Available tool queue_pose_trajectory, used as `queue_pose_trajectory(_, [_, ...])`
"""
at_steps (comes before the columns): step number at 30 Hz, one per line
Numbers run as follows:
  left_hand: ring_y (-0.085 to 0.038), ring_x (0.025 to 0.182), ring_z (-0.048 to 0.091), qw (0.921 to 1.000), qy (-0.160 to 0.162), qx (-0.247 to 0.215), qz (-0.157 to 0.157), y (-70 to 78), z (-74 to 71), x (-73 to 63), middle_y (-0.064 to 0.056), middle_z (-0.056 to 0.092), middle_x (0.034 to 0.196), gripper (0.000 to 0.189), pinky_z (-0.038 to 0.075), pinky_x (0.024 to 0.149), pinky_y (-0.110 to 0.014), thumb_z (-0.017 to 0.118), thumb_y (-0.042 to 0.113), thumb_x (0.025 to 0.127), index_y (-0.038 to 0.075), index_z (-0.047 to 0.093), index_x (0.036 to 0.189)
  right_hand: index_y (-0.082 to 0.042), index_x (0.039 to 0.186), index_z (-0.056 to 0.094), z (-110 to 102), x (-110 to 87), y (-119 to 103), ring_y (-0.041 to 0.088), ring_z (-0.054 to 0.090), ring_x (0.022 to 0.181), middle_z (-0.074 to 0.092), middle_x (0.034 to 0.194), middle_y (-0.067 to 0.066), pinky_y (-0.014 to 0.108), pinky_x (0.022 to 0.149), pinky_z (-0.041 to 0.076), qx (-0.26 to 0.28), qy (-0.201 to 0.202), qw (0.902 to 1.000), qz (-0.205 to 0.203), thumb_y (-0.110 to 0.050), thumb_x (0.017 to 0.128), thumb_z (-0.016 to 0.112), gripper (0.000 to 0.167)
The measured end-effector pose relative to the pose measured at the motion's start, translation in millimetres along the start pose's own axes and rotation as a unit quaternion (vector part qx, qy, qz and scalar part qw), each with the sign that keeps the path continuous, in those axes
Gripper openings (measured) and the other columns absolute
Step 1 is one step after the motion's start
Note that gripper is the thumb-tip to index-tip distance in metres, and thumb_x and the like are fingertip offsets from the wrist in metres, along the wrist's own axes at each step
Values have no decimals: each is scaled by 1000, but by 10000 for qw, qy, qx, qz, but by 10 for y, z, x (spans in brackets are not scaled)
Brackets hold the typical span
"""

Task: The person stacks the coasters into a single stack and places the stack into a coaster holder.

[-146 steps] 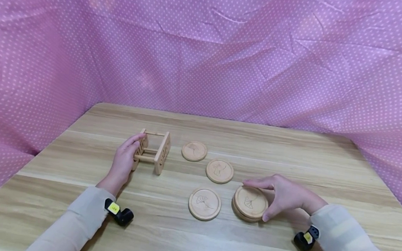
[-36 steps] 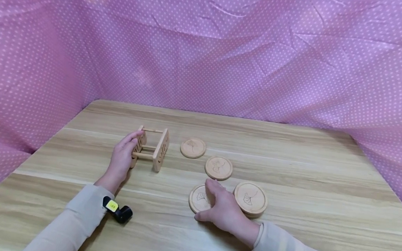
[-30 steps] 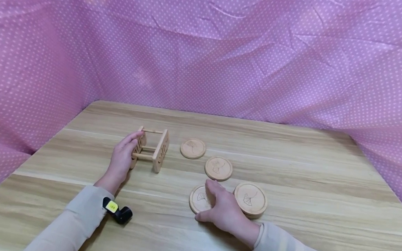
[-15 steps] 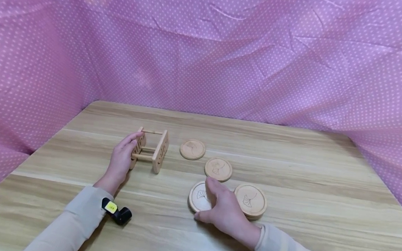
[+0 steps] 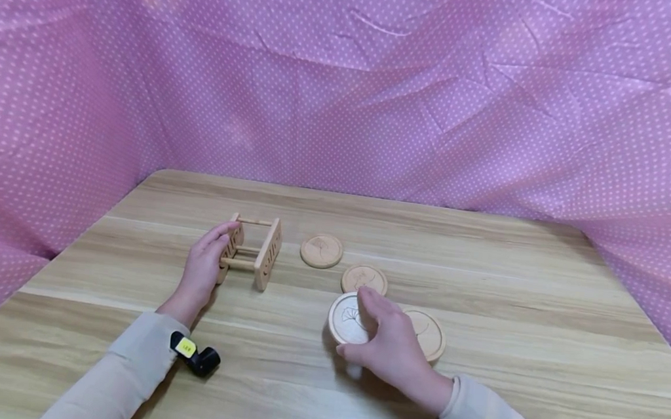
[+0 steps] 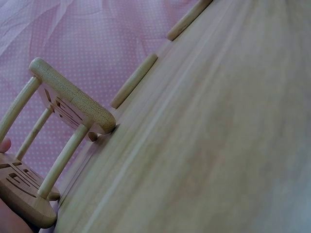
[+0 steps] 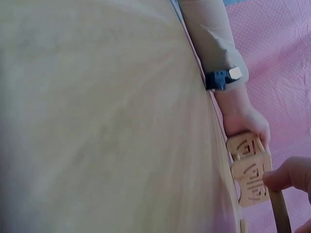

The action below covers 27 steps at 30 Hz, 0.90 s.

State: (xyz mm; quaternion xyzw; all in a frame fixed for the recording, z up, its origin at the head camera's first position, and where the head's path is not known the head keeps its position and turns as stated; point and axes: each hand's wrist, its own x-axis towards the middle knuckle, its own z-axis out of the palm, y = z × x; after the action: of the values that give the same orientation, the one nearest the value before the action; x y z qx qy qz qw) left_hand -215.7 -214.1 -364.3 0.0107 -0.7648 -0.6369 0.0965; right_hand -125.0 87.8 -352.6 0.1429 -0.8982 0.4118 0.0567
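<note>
A wooden coaster holder (image 5: pixel 269 254), two slotted end panels joined by dowels, stands left of centre in the head view. My left hand (image 5: pixel 202 266) grips its left panel; one fingertip (image 6: pixel 5 145) shows over that panel in the left wrist view. My right hand (image 5: pixel 398 349) pinches a round wooden coaster (image 5: pixel 344 319) by its rim, tilted and raised off the table. In the right wrist view this coaster (image 7: pixel 280 211) appears edge-on below the thumb (image 7: pixel 282 175). Its right part is hidden by the hand in the head view.
Two coasters lie flat behind the held one: one nearer (image 5: pixel 358 277), another farther left (image 5: pixel 322 251). Stacked coasters (image 5: pixel 433 335) sit partly behind my right hand. The wooden table (image 5: pixel 250 387) ends at a pink dotted cloth (image 5: pixel 344 105).
My right hand moved from the stack to the front coaster, pinched it and lifted it, shifting slightly right and away from me. My left hand and the holder stayed in place.
</note>
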Motion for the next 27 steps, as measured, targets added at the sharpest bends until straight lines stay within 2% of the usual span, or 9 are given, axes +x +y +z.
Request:
queue_pose_trajectory(13, [-19, 139, 23, 10000, -10, 44, 38, -17, 15, -2, -3, 33, 149, 41, 16, 115, -40, 30, 23, 101, 7, 44, 136, 2, 134, 45, -242, -110, 161, 32, 43, 127, 48, 136, 17, 46, 106, 34, -294, 145, 9989, 330, -17, 56, 84, 89])
queue_pose_trajectory(20, [-19, 139, 23, 10000, 10, 35, -26, -5, 18, -20, -2, 32, 150, 41, 16, 115, -40, 30, 24, 101, 8, 44, 137, 4, 134, 44, -359, -149, 238, 36, 40, 128, 46, 137, 19, 50, 106, 31, -329, 112, 9985, 431, -16, 58, 83, 88])
queue_pose_trajectory(27, [-19, 138, 24, 10000, 14, -22, -3, -5, 19, -19, -2, 32, 150, 42, 18, 114, -39, 30, 25, 101, 7, 43, 137, 6, 132, 44, -464, -184, 312, 40, 40, 127, 45, 136, 23, 52, 105, 31, -493, 290, 9974, 442, -16, 59, 83, 86])
